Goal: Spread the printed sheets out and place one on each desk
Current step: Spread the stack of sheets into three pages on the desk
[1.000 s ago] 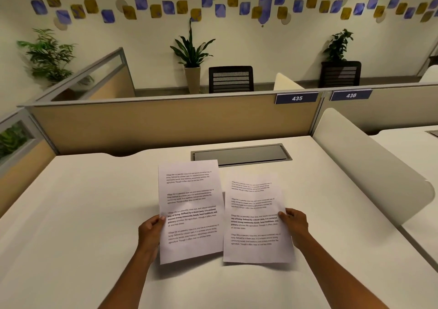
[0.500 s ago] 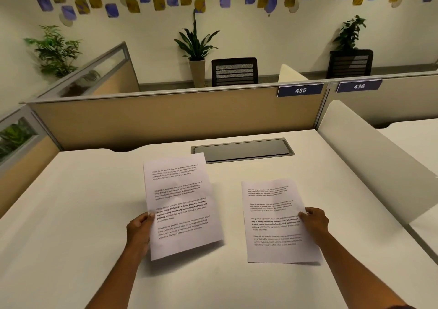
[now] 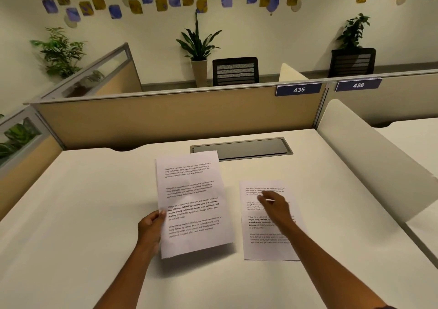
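My left hand grips the left edge of a printed sheet and holds it tilted above the white desk. A second printed sheet lies flat on the desk to its right. Over that flat sheet hovers my right hand, blurred, its fingers stretched toward the left and holding nothing. Whether it touches the paper I cannot tell.
A grey cable hatch is set into the desk behind the sheets. Beige partitions stand at the back and left, with labels 435 and 436. A white divider separates the neighbouring desk on the right. Chairs and plants stand beyond.
The two sheets have been drawn apart. My right hand has let go of the right sheet, which now lies on the desk, and has moved left above it. My left hand keeps its sheet.
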`<state>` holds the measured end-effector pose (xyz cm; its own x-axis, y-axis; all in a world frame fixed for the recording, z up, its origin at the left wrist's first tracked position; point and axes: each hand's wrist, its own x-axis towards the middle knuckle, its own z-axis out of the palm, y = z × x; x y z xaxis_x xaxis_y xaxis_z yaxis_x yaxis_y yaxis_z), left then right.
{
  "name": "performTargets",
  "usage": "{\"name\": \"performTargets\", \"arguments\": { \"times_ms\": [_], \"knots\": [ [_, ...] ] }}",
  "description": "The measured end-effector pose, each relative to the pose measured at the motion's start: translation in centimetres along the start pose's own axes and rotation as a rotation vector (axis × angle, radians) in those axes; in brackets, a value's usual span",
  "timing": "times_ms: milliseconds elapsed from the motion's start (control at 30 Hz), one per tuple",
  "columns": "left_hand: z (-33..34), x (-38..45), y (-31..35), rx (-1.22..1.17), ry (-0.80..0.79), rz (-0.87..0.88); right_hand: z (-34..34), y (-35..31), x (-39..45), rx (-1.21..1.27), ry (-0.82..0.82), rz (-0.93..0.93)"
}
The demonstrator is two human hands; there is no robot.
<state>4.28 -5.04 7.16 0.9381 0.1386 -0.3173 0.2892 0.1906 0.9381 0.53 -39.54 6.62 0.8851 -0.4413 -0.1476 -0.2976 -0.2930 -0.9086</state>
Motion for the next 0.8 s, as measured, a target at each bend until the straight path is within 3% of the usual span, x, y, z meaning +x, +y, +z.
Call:
{"name": "performTargets", "arguments": {
  "times_ms": [167,333,800],
  "knots": [
    [1.8,-1.4,-0.5,-0.025,-0.033,-0.018,4.7,-2.1,-1.6,0.205,-0.204,0.017],
    [2.4,-2.3,-1.0,-0.071,-0.027,-0.017,6.4,-2.2,-1.9,0.303,-0.161,0.002],
    [-1.4,0.3,0.6,-0.026,0.006,0.070,8.7,-3.1,-1.9,0.251,-0.047,-0.002]
  ]
}}
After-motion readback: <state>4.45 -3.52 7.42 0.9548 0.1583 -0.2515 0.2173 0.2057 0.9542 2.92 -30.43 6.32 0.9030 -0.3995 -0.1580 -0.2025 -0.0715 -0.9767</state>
